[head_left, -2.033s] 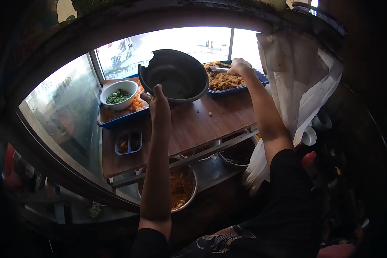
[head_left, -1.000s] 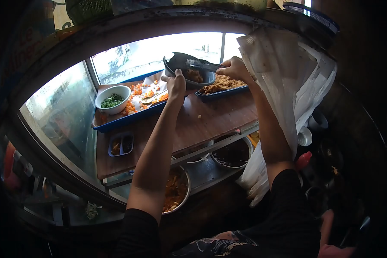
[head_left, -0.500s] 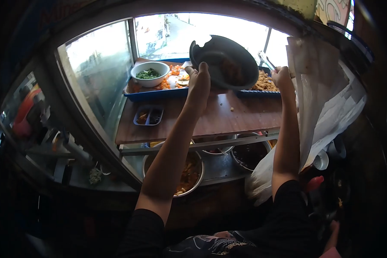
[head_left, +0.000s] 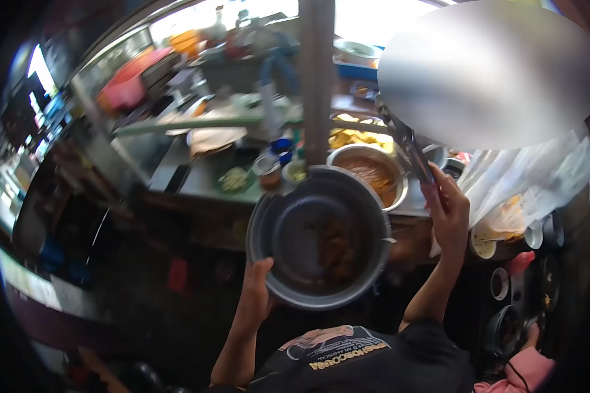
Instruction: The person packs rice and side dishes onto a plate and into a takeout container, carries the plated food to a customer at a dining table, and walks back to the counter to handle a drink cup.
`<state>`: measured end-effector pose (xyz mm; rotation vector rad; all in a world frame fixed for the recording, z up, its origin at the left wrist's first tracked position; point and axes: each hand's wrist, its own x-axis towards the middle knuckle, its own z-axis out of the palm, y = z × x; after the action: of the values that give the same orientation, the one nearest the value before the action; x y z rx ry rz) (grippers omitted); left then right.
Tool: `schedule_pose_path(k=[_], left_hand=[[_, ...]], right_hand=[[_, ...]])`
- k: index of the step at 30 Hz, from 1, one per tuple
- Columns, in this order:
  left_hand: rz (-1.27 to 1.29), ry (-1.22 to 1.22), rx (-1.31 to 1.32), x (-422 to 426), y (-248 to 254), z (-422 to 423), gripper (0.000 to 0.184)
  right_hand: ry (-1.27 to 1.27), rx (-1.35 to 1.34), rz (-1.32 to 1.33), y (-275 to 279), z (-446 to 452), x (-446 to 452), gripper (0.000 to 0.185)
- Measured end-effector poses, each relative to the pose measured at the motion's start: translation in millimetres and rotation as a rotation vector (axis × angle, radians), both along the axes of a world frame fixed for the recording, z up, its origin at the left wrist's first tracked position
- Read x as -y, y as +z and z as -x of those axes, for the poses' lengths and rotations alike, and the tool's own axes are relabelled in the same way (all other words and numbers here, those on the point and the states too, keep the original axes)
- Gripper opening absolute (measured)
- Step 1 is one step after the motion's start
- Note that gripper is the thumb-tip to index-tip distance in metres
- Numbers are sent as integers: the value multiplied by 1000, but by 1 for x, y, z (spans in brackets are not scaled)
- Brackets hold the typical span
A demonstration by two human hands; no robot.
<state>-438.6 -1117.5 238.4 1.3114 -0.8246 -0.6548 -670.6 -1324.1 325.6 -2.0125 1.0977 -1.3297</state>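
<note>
My left hand (head_left: 258,288) grips the near left rim of a dark grey bowl (head_left: 288,226), its thumb over the edge. Some brown food (head_left: 337,252) lies inside, toward the bowl's right side. In my right hand (head_left: 447,203) is a pair of metal tongs (head_left: 410,144), pointing up and to the left. A round pot of orange-brown stew (head_left: 372,173) stands just behind the bowl, to the left of the tongs. Motion blur softens the whole view.
Yellow food (head_left: 357,136) sits behind the stew pot. A post (head_left: 317,85) rises beyond the bowl. White plastic sheets (head_left: 524,177) hang at the right. Another person's pink sleeve (head_left: 530,368) and hand show at the lower right, near pans. A blurred patch covers the upper right.
The view has swung left and down. The bowl has come away from the tray shelf and nearer my body. The tongs have moved away from the tray of brown crumbly food.
</note>
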Motion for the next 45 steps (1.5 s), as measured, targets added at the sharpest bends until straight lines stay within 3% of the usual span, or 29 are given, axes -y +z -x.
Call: schedule_pose_path(k=[2,4,5,7,8,12,14,20,22,23,29,33,35,39,41,43,45], left_hand=[[-48,114,-125,-69,-13,-26,33],[-110,373,-651,-137,-37,-46,34],[-60,441,-590,-167,-51,-53,32],[-55,599,-395,-232,-85,-75,28],[-80,690,-293,-258,-78,-78,29],[35,1036,-389,-353,-73,-77,35],[24,1172,-260,-401,-80,-76,41],[-37,1581,-140,-499,-102,-58,45],[-9,1662,-123,-537,-114,-56,46],[-29,1717,-108,-504,-108,-57,46],[-44,1991,-35,-590,-136,-79,47],[-102,2191,-193,-626,-132,-91,47],[128,2248,-353,-650,-139,-92,48],[184,2444,-382,-695,-147,-95,42],[206,2490,-350,-728,-175,-93,38],[220,2561,-258,-760,-191,-94,37],[295,2605,-299,-788,-212,-95,37]], right_hand=[[209,31,-109,-5,-32,-56,34],[421,-71,-66,-13,-71,-94,34],[574,-136,-5,-18,-94,-112,34],[791,-225,-127,-18,-147,-155,35],[887,-289,-73,-25,-172,-170,37],[1247,-515,111,-25,-265,-252,37],[1417,-650,289,-28,-306,-302,39],[1860,-694,596,-60,-404,-445,38],[1955,-664,699,-78,-432,-504,37],[2007,-605,752,-80,-447,-479,36],[2250,-453,901,-105,-524,-618,34],[2393,-474,934,-106,-567,-695,30],[2506,-553,909,-108,-586,-743,29],[2652,-568,907,-127,-616,-836,31],[2716,-745,814,-139,-626,-887,33],[2808,-715,726,-160,-635,-935,34],[2770,-962,600,-173,-640,-975,33]])
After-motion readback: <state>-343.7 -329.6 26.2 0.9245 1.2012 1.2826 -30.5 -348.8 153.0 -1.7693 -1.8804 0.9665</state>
